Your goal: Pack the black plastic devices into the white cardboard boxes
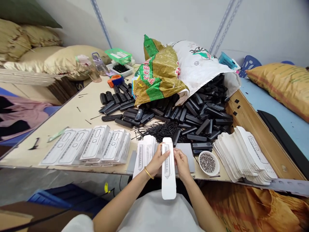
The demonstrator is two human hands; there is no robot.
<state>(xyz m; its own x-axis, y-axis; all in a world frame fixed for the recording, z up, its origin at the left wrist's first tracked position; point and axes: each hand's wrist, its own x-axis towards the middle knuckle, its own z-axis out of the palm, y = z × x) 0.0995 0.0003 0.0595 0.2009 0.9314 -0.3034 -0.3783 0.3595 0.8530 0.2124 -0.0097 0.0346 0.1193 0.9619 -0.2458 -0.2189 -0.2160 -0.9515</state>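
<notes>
A slim white printed box (169, 185), long and narrow with tabs at its ends, is held in front of my body at the table's edge. My left hand (156, 161) is closed around its left side, thumb across the printed face. Fingers of my right hand (181, 162) are bent together against the right edge of the box; their tips are partly hidden. Under and left of my left hand lies a pile of flat white printed boxes (142, 158). Just beyond the hands are a heap of thin black pins (160, 130) and many black oblong plastic pieces (198, 138).
A white bowl of small metal parts (207, 162) and a stack of flat boxes (243, 154) are at right. Several rows of filled boxes (94, 145) lie left. Large sacks (164, 74) spill black pieces at the back. A wooden rail (260, 129) bounds the right side.
</notes>
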